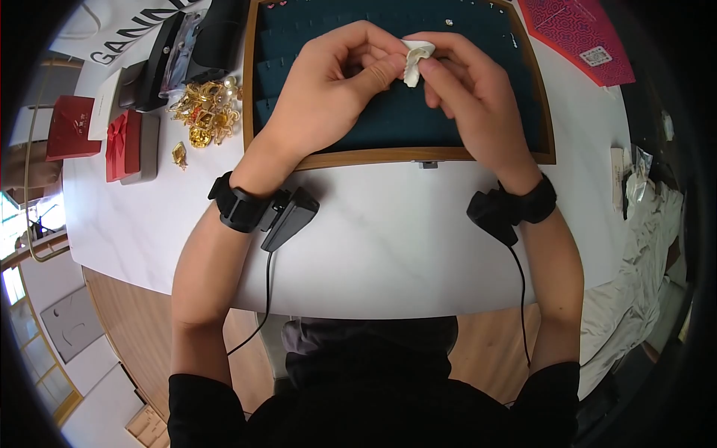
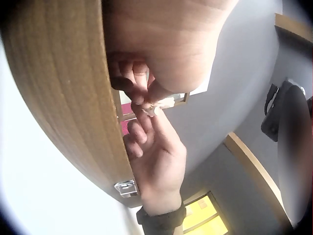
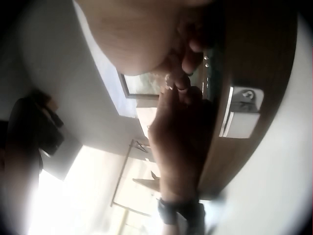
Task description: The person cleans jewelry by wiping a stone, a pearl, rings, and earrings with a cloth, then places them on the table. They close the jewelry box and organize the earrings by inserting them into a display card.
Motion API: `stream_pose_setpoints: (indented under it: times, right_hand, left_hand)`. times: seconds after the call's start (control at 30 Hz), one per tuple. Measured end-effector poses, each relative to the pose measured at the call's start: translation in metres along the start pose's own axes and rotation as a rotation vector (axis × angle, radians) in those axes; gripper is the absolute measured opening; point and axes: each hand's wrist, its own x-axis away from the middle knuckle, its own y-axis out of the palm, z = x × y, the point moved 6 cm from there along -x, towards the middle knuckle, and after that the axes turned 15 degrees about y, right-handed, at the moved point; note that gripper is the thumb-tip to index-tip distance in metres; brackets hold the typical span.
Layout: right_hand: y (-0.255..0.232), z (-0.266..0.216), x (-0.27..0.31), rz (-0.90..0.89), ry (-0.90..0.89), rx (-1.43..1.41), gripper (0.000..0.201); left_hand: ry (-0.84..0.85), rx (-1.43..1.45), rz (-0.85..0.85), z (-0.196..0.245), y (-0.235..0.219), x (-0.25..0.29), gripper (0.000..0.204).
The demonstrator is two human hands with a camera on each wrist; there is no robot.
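Over the dark green jewelry case [image 1: 358, 156], both hands meet around a small crumpled piece of white cloth or tissue [image 1: 415, 66]. My left hand [image 1: 321, 93] pinches its left side between thumb and fingers. From the other side my right hand [image 1: 478, 97] pinches it with thumb and index finger. The left wrist view shows the right hand [image 2: 159, 161] with its fingertips against the pale cloth [image 2: 165, 104]. In the right wrist view the left hand [image 3: 178, 132] is in shadow. I cannot tell whether the cloth wraps something.
A pile of gold jewelry [image 1: 205, 112] lies left of the case, with a single gold piece [image 1: 179, 154] nearby. Red gift boxes [image 1: 123, 145] stand farther left. Small jewelry pieces [image 1: 449, 22] sit inside the case. A pink-red packet [image 1: 579, 37] lies at the back right.
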Motion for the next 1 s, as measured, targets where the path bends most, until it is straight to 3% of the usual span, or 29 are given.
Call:
stream_pose_setpoints:
  times: [0.1, 0.33, 0.4, 0.5, 0.57, 0.6, 0.63, 0.7, 0.8, 0.87, 0.93, 1.0]
  right_hand:
    - [-0.001, 0.005, -0.004, 0.008, -0.069, -0.016, 0.022]
    - [0.001, 0.018, -0.006, 0.010, -0.019, 0.118, 0.022]
    - [-0.002, 0.018, -0.006, 0.088, -0.017, 0.209, 0.023]
    - [-0.001, 0.016, -0.005, 0.109, -0.012, 0.160, 0.023]
    - [0.001, 0.016, -0.005, 0.100, -0.022, 0.157, 0.023]
    - [0.000, 0.015, -0.004, 0.098, -0.034, 0.154, 0.023]
    - [-0.003, 0.014, -0.003, 0.107, -0.033, 0.154, 0.023]
    - [0.001, 0.016, -0.005, 0.009, 0.042, 0.272, 0.020]
    - [0.004, 0.015, -0.004, 0.020, -0.009, 0.257, 0.020]
    - [0.005, 0.014, -0.004, 0.018, -0.029, 0.279, 0.020]
    - [0.007, 0.013, -0.003, 0.012, -0.049, 0.300, 0.020]
    - [0.007, 0.012, -0.003, 0.022, -0.071, 0.304, 0.020]
  left_hand:
    - [0.009, -0.090, -0.011, 0.001, -0.002, 0.001, 0.014]
    - [0.066, -0.302, -0.006, 0.002, -0.001, 0.001, 0.009]
    - [0.073, -0.324, 0.004, 0.001, -0.001, 0.000, 0.009]
    - [0.114, -0.371, 0.015, 0.016, -0.007, -0.005, 0.013]
    - [-0.104, -0.883, -0.290, 0.043, -0.017, -0.015, 0.010]
    - [-0.051, -1.045, -0.398, 0.050, -0.029, -0.016, 0.011]
    - [0.034, -1.073, -0.414, 0.051, -0.049, -0.014, 0.011]
    - [-0.111, -1.013, -0.286, 0.059, -0.094, -0.009, 0.015]
    - [-0.258, -1.208, -0.336, 0.075, -0.132, -0.001, 0.017]
    - [-0.265, -1.259, -0.362, 0.070, -0.147, 0.001, 0.019]
    - [-0.490, -1.398, -0.331, 0.063, -0.160, 0.007, 0.022]
    - [-0.496, -1.454, -0.292, 0.066, -0.154, 0.006, 0.025]
